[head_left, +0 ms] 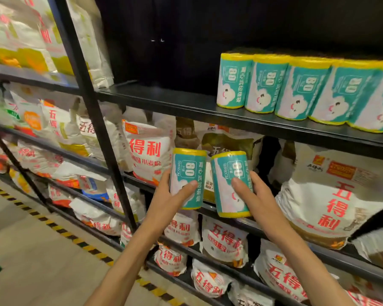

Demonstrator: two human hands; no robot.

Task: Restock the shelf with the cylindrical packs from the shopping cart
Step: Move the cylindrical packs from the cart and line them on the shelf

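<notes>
While the left hand (164, 203) holds one teal pack (187, 178) and the right hand (255, 197) holds another pack (231, 184), both sit below the shelf (164, 100). Each grip wraps round the middle. They look light, soft and a bit slippery, so the middle seems best.

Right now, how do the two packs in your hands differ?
The left pack, held by the left hand, stands nearly upright; the right pack, held by the right hand, leans left at the top. The left pack sits slightly higher. Both are teal with yellow ends, marked 80.
</notes>
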